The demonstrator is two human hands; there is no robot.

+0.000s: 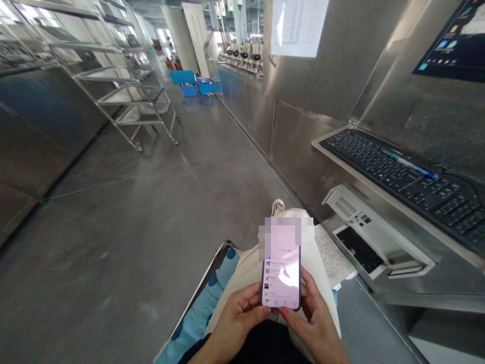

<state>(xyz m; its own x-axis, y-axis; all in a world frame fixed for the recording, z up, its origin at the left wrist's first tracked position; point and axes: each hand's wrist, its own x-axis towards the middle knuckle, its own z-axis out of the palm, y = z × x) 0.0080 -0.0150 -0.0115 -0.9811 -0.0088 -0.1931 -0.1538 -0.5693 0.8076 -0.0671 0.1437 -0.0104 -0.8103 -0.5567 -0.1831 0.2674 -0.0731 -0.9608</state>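
Grey floor (151, 212), wheeled metal rack (125, 93) over on the left, steel panelling (297, 146) on the right with a keyboard (394, 174) on a shelf and a pen (411, 164) across the keys. Phone (281, 285) is above the pale trousers (244, 265), screen up, lit, top part pixelated. Both hands grasping it: left hand (239, 314) fingers along its left edge, right hand (313, 314) fingers along its right edge. Both thumbs at the bottom edge, tips near each other. Fingertips behind phone hidden.
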